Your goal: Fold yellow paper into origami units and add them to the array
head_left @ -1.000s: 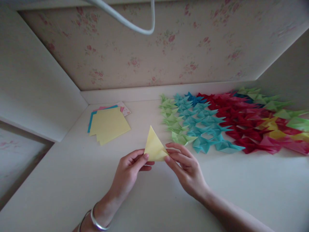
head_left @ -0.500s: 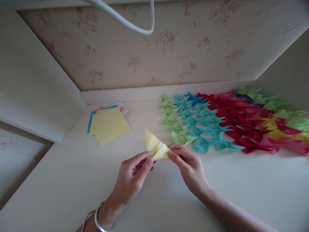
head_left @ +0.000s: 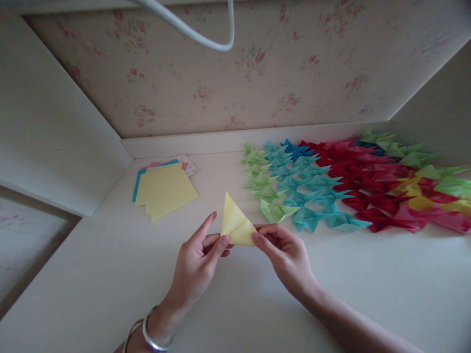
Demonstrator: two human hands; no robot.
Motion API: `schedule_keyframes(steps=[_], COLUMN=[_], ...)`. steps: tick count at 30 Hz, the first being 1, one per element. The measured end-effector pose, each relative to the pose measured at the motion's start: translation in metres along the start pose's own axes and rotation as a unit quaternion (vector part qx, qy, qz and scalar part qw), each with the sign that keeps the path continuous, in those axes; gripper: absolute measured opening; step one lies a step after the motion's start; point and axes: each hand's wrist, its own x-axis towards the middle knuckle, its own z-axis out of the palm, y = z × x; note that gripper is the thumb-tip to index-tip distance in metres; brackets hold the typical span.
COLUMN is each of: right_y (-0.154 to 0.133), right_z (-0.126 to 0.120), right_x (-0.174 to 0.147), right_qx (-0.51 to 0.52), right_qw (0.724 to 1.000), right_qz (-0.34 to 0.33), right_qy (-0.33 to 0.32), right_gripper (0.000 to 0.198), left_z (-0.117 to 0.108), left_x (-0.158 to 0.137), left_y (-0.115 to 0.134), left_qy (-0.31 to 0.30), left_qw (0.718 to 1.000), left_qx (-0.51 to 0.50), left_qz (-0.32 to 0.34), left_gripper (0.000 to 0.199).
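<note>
A yellow sheet of origami paper (head_left: 236,221), folded into a triangle with a crease across it, is held between both hands above the white table. My left hand (head_left: 200,255) pinches its lower left corner between thumb and fingers, the index finger lifted off and pointing up. At the lower right corner, my right hand (head_left: 285,252) grips the paper with the thumb in front and the other fingers behind. The triangle's point faces up and away. Fingertips behind the paper are partly hidden.
Rows of folded paper cranes (head_left: 307,184) in green, blue, red and yellow fill the back right of the white table (head_left: 235,304). A stack of square paper (head_left: 167,189), yellow on top, lies at the back left. A white cable (head_left: 191,34) hangs overhead.
The raised flap on the yellow paper has come down, leaving a flat triangle. My left index finger has lifted away from the paper; my right hand has barely moved.
</note>
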Motion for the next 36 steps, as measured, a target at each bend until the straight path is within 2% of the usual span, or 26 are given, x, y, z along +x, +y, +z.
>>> schedule_keyframes(steps=[4, 8, 19, 23, 26, 31, 36], right_y=[0.0021, 0.0035, 0.0031, 0.0007, 0.0019, 0.0029, -0.0005], right_z=[0.0009, 0.0010, 0.0009, 0.0021, 0.0019, 0.0005, 0.0018], right_x=[0.0010, 0.0017, 0.0014, 0.0008, 0.0016, 0.0026, 0.0013], right_qx=[0.027, 0.023, 0.006, 0.009, -0.004, -0.011, -0.031], right_qw=[1.000, 1.000, 0.999, 0.996, 0.995, 0.996, 0.994], right_qz=[-0.003, -0.006, 0.010, 0.059, 0.084, 0.081, 0.075], right_qy=[0.013, 0.006, -0.033, -0.062, -0.049, -0.041, -0.078], right_gripper=[0.020, 0.026, 0.026, 0.034, 0.032, 0.030, 0.030], left_z=[-0.0005, -0.0011, -0.0005, 0.0030, 0.0047, 0.0046, 0.0044], left_x=[0.0031, 0.0032, 0.0029, -0.0007, -0.0015, 0.0009, -0.0003], left_y=[0.0006, 0.0003, 0.0007, 0.0028, 0.0039, 0.0032, 0.0027], left_qy=[-0.018, -0.012, -0.003, -0.031, -0.055, -0.111, -0.124], left_qw=[0.999, 1.000, 0.999, 0.996, 0.995, 0.991, 0.988], left_qx=[-0.023, -0.012, 0.050, 0.081, 0.083, 0.070, 0.077], left_qz=[-0.022, -0.016, 0.014, 0.025, 0.016, -0.034, -0.046], left_gripper=[0.028, 0.021, 0.018, 0.018, 0.019, 0.025, 0.031])
